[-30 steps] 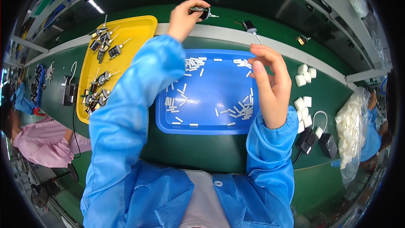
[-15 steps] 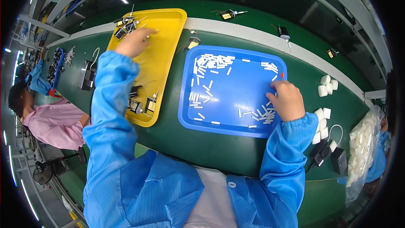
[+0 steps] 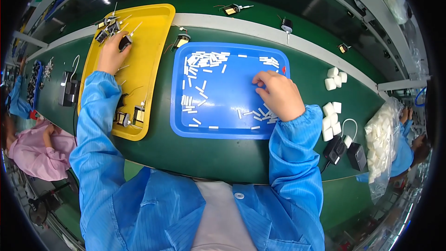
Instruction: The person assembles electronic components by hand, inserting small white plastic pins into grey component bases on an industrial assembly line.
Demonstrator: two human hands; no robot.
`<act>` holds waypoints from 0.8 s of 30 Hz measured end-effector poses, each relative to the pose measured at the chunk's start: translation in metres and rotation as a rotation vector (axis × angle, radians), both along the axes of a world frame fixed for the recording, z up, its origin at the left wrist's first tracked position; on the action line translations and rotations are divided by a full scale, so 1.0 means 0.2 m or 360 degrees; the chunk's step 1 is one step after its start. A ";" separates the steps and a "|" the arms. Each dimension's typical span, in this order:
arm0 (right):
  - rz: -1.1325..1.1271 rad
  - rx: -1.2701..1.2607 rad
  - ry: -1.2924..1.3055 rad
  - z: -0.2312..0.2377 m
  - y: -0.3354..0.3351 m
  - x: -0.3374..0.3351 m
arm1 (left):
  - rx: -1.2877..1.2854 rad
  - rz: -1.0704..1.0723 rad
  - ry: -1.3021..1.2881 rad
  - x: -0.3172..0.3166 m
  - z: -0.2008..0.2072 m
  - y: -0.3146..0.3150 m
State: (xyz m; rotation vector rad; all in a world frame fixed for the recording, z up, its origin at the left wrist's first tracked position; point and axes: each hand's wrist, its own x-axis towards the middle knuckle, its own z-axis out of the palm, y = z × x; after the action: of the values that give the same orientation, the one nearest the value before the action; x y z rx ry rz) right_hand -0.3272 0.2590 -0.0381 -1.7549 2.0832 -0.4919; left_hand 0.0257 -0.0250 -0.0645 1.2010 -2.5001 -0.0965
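Observation:
My left hand [image 3: 110, 56] is over the upper part of the yellow tray [image 3: 160, 32]. Between its fingertips is a small black component [image 3: 125, 42] with a thin pale stem. Beside those fingers lies a cluster of similar black components [image 3: 108, 27] with wires and stems. My right hand [image 3: 282, 95] hovers over the right half of the blue tray [image 3: 223, 107]; its fingers are bent, with a gap between thumb and forefinger, and I see nothing in them. Short white tubes [image 3: 206, 59] lie scattered along the blue tray's edges, some partly hidden under my right hand.
More black components [image 3: 139, 113] sit at the yellow tray's near end. One component [image 3: 181, 41] lies between the trays, others on the far green strip. White blocks [image 3: 331, 121], black power adapters [image 3: 357, 156] and a bag of white pieces [image 3: 383, 132] are at right. People sit on both sides.
My left hand has drawn back slightly from the cluster and now shows a component in its fingers. My right hand has moved left, away from the blue tray's right edge. The whole view has shifted.

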 end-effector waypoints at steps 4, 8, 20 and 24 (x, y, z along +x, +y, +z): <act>0.0240 0.0138 -0.0061 0.03 0.01 0.07 | 0.0877 -0.0115 0.0814 -0.17 0.16 0.23; 0.0351 0.0195 0.0081 -0.09 0.05 0.21 | 0.1771 -0.0243 0.1095 -0.40 0.32 0.54; -0.0269 -0.0566 -0.1584 0.34 0.06 0.08 | 0.1994 -0.0513 0.1093 -0.64 0.43 0.98; -0.0303 -0.0651 -0.1629 0.36 0.08 0.08 | 0.0802 -0.0904 0.0815 -0.65 0.44 1.02</act>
State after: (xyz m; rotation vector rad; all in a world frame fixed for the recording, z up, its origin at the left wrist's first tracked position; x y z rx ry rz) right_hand -0.3121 0.2755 0.0333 -1.0536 1.4278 -1.5597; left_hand -0.1037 0.1787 0.0239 0.4709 -2.3126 -1.0819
